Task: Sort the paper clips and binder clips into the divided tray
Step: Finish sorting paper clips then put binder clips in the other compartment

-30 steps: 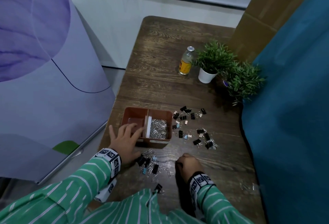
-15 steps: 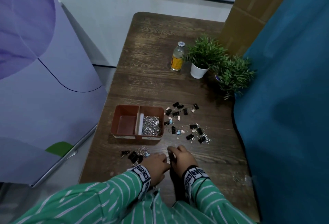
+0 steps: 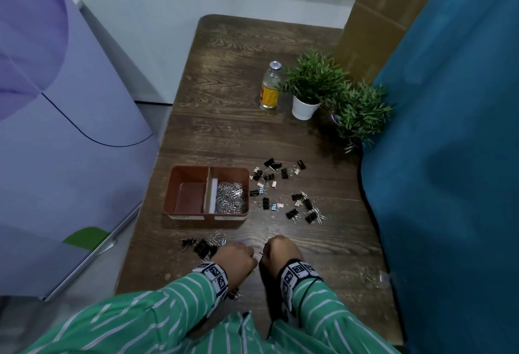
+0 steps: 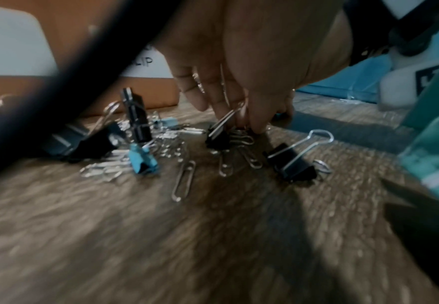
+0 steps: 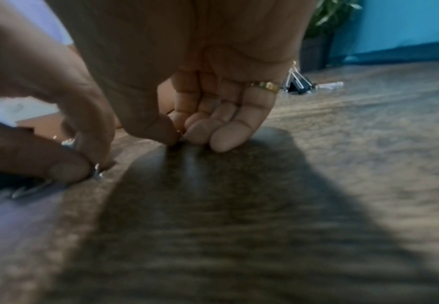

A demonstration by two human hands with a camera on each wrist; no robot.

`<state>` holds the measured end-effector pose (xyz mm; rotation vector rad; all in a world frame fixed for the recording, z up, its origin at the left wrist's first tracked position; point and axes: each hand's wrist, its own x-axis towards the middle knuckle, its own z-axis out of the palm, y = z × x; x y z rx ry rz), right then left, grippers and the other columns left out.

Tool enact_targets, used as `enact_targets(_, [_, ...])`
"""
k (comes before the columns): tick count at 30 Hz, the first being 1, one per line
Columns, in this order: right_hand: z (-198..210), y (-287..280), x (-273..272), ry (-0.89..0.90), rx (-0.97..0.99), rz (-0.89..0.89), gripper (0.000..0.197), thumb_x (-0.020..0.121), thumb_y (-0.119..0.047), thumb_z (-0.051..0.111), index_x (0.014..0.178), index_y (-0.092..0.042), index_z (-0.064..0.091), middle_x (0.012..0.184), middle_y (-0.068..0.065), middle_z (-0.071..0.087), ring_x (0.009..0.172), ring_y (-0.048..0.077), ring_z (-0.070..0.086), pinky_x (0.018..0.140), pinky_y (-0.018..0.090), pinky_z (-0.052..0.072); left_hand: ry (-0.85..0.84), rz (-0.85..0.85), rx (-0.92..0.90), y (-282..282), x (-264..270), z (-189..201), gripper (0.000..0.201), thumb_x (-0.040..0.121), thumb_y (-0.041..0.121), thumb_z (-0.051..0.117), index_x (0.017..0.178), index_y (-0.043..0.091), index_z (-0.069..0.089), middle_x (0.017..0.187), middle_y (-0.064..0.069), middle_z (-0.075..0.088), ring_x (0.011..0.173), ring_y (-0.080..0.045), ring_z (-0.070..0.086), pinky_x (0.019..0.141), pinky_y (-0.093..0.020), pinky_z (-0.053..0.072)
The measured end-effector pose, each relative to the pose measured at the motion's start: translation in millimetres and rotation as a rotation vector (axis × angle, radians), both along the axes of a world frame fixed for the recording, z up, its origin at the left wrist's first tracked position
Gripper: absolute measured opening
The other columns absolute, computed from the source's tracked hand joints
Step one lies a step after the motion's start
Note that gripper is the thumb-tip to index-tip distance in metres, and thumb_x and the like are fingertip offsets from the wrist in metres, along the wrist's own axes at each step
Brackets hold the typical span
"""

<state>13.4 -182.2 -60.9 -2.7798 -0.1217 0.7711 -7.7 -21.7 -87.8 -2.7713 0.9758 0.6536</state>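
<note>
**A:** Head view: the divided tray [image 3: 206, 217] is a squarish brown plastic box with rounded corners, sitting mid-frame on the dark woodgrain surface [image 3: 224, 129]. Its right compartment is packed with shiny wire paper clips [image 3: 229, 197]; the left one shows only bare floor.

**B:** Where's the rest of the stuff?

**A:** Black folded-metal binder clips [image 3: 280, 173], plus a few pale blue and pinkish ones, lie scattered right of the tray. A smaller mixed pile [image 3: 205, 244] sits just below the tray, left of the hands.

**B:** And the hands?

**A:** Both at lower centre, nearly touching. In the left wrist view the left hand [image 4: 239, 67] has its fingers curled down, pinching at a black binder clip [image 4: 218, 135] by its wire handle, among loose paper clips. The right hand [image 5: 200, 72] has thumb and curled fingertips pressed together against the wood, with a glint of wire between them. Can't tell what it is, too blurry.

**B:** Anything else?

**A:** A glass bottle [image 3: 271, 86] with a yellow label and two leafy potted plants [image 3: 311, 84], upper right.
</note>
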Motion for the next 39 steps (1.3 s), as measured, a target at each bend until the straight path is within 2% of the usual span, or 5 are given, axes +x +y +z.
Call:
enact_targets(7, [4.2,-22.6,-2.5,-0.029,0.147,-0.284,0.017,0.076,-0.028,0.055,0.067,-0.016,0.061,0.067,-0.001,0.066,0.066,0.020,0.063,0.064,0.027,0.051,0.016,0.025,0.055,-17.7,-1.6,14.7,0.029,0.089,0.018,0.050,0.114,0.012,0.062,0.121,-0.012,0.062,0.116,-0.033,0.052,0.101,-0.051,0.036])
enact_targets(19, [74.1,20.1,68.2,-0.262,0.506,-0.262,0.016,0.080,-0.015,0.077,0.069,-0.027,0.073,0.069,-0.015,0.071,0.069,0.001,0.066,0.071,0.019,0.053,-0.005,-0.054,0.034,-14.3,-4.3,14.8,0.022,0.088,0.023,0.053,0.092,0.012,0.071,0.084,-0.007,0.069,0.083,-0.028,0.058,0.086,-0.045,0.044])
enact_targets(23, [83.6,45.7,86.9,-0.282,0.504,-0.200,0.007,0.089,-0.026,0.075,0.089,-0.022,0.081,0.086,-0.010,0.077,0.079,0.005,0.067,0.078,0.020,0.052,0.020,0.213,-0.119,6.5,12.2,31.5,0.021,0.055,0.033,0.075,0.058,0.017,0.062,0.055,0.001,0.062,0.051,-0.019,0.058,0.054,-0.024,0.045])
enact_targets(32, [55.9,6.6,54.9,-0.195,0.485,-0.349,0.009,0.095,-0.024,0.067,0.091,-0.024,0.075,0.083,-0.014,0.071,0.078,0.000,0.065,0.082,0.029,0.059,-0.078,0.721,-0.727,79.9,63.6,99.8,0.015,0.087,0.018,0.063,0.078,0.028,0.056,0.069,0.013,0.060,0.065,-0.001,0.056,0.062,-0.024,0.048])
enact_targets(39, [9.9,2.8,-11.7,0.100,0.281,0.076,0.038,0.081,-0.035,0.066,0.119,-0.035,0.069,0.112,-0.010,0.071,0.102,0.010,0.065,0.093,0.023,0.049,-0.084,0.603,-0.241,65.7,120.1,103.8,0.044,0.096,0.059,0.040,0.103,0.025,0.068,0.101,-0.001,0.067,0.098,-0.024,0.061,0.077,-0.035,0.050])
